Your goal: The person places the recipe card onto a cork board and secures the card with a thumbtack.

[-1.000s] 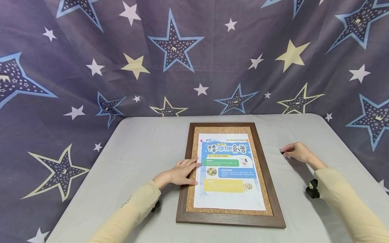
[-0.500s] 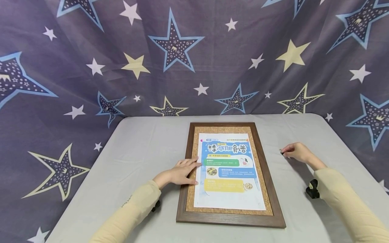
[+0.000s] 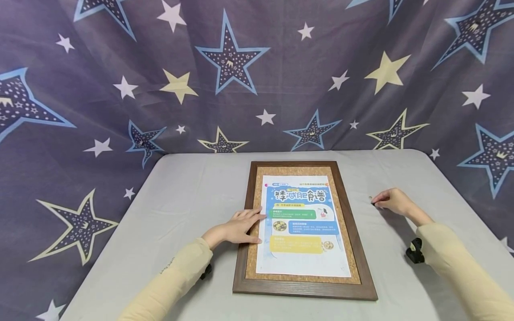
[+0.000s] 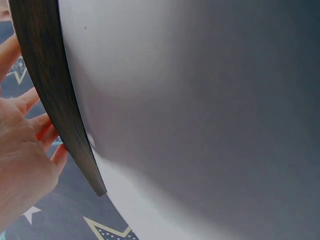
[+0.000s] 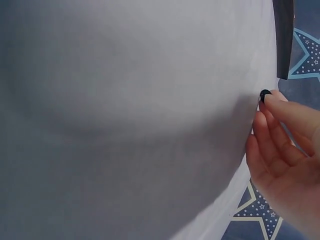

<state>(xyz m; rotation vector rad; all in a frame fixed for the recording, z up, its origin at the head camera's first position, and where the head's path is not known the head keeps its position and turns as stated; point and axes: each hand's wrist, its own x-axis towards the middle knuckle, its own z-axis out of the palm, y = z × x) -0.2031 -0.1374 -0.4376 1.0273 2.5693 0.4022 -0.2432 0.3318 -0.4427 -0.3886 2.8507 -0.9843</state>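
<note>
A sheet of paper (image 3: 303,263) with a blue, green and yellow printed page lies on a cork board (image 3: 295,171) in a brown wooden frame (image 3: 305,289). My left hand (image 3: 237,228) rests across the frame's left side, fingers spread, with fingertips on the paper's left edge. To the right of the board, my right hand (image 3: 395,201) pinches a small black pushpin (image 5: 265,95) between thumb and fingertips, close over the table. Its round black head shows in the right wrist view; its point is hidden. A pink pin (image 3: 266,185) sits at the paper's upper left corner.
A tiny brass-coloured thing (image 3: 370,197) lies on the grey table cover (image 3: 192,187) just beyond the right fingertips. An orange spot (image 3: 327,184) marks the paper's upper right corner. A star-patterned curtain (image 3: 281,80) hangs behind the table.
The black pushpin has shifted slightly toward me, apart from the brass-coloured thing, and the right wrist has moved a little to the right. The left hand and the board have stayed put.
</note>
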